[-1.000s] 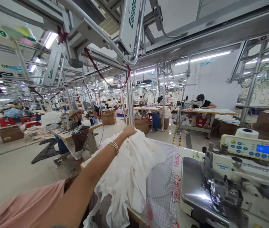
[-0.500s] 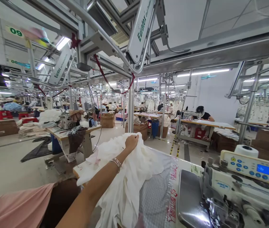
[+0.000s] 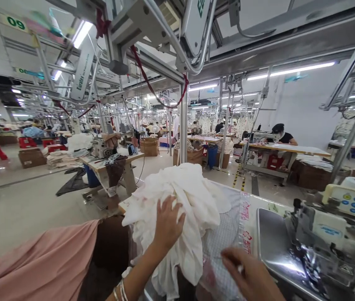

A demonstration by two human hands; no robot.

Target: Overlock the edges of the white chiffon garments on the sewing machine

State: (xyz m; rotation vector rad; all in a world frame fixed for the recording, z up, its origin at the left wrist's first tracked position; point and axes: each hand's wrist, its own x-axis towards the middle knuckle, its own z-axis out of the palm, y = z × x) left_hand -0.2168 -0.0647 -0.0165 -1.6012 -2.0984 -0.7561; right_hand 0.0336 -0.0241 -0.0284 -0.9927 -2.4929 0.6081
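A heap of white fabric (image 3: pixel 183 196) lies on the near table, left of a sewing machine (image 3: pixel 328 238). My left hand (image 3: pixel 166 223) rests on the heap with its fingers spread flat over the cloth. My right hand (image 3: pixel 246 274) is low in the foreground over a checked plastic sheet (image 3: pixel 227 234) that covers the table. Its fingers are curled and a small white bit shows at the fingertips; I cannot make out what it is.
A metal post (image 3: pixel 183 125) stands just behind the heap under overhead rails. Another sewing table (image 3: pixel 108 161) with piled cloth is at the left. A person sits at a far table (image 3: pixel 287 148) on the right. Cardboard boxes (image 3: pixel 31 158) and red stools dot the floor.
My left hand has drawn back from the far top of the heap to its near side and lies flat. My right hand has come into view. The heap is bunched closer to me.
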